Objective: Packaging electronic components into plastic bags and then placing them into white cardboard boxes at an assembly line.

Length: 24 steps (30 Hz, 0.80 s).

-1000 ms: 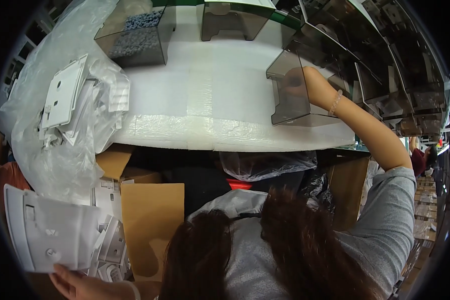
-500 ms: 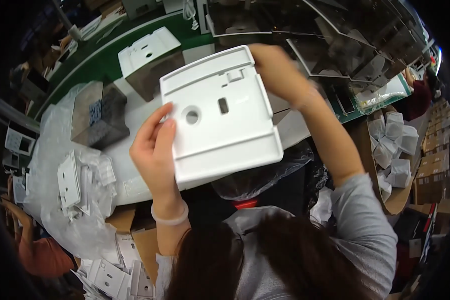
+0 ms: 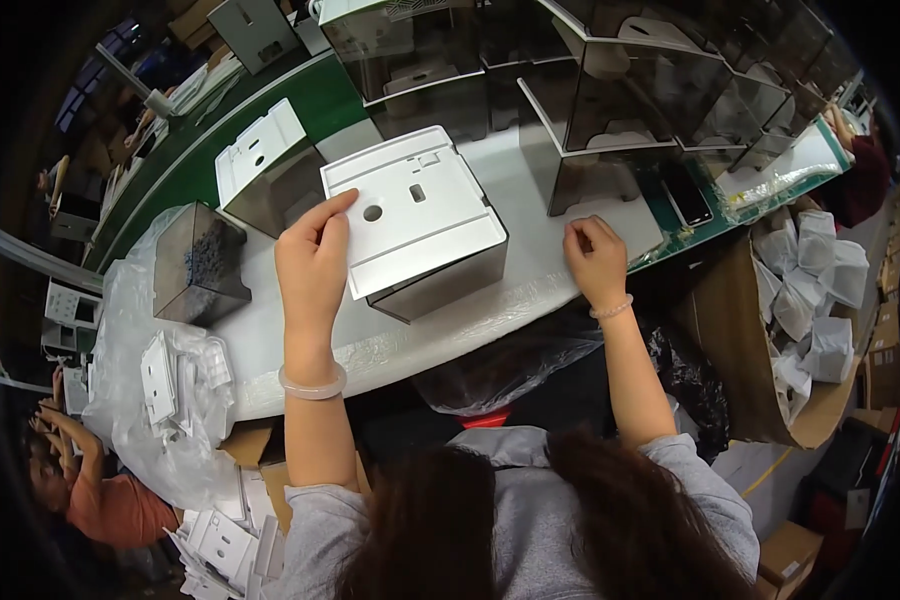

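Observation:
A white plastic panel (image 3: 410, 215) with a round hole, an oblong slot and raised ridges lies over the top of a smoky see-through box (image 3: 445, 285) on the table. My left hand (image 3: 313, 250) grips the panel's left edge, index finger stretched along its top face and thumb at the side. To the right, apart from panel and box, my right hand (image 3: 598, 262) hovers over the table's front part. Its fingers are curled in toward the thumb; whatever they may hold is hidden.
Behind the hands stand several stacked smoky boxes (image 3: 610, 120). Another box under a white panel (image 3: 260, 150) is at back left, near an open box with blue-grey contents (image 3: 205, 260). Panels lie on plastic wrap (image 3: 130, 400) at left. A carton (image 3: 830, 415) holds white wrapped pieces.
The white panel has come down from the air onto the smoky box, my left hand still on its edge. My right hand has left the panel's far corner and moved nearer to me.

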Each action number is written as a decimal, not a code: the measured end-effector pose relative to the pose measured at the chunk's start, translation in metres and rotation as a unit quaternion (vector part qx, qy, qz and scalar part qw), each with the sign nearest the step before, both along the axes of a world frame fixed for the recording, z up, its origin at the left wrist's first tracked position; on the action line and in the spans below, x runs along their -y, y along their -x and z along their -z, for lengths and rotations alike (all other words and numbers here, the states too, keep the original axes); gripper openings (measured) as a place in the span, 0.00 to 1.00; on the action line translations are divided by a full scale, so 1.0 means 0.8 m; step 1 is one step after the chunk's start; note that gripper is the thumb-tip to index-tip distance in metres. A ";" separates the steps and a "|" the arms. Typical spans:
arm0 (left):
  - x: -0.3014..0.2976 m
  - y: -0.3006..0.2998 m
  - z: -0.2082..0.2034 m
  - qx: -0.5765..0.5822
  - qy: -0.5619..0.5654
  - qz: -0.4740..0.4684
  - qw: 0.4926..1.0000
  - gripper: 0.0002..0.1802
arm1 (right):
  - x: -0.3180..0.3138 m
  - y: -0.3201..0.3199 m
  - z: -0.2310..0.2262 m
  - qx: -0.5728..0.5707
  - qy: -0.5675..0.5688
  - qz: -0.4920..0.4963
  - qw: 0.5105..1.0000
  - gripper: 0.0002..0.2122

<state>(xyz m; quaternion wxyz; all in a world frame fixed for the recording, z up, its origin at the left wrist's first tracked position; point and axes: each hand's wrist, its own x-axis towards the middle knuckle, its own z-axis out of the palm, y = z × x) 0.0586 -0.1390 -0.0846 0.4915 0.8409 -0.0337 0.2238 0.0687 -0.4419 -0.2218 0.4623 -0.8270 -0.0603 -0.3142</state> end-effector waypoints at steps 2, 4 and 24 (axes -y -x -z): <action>-0.003 0.005 -0.007 -0.019 -0.056 0.001 0.998 0.14 | -0.003 0.002 -0.005 -0.007 0.005 0.004 1.000 0.03; -0.002 0.013 -0.023 -0.042 -0.139 -0.010 0.989 0.14 | -0.002 0.005 -0.006 -0.003 -0.026 0.012 1.000 0.03; -0.027 0.027 -0.012 0.296 -0.206 -0.083 0.929 0.17 | 0.112 -0.006 0.024 0.036 0.002 0.096 0.995 0.07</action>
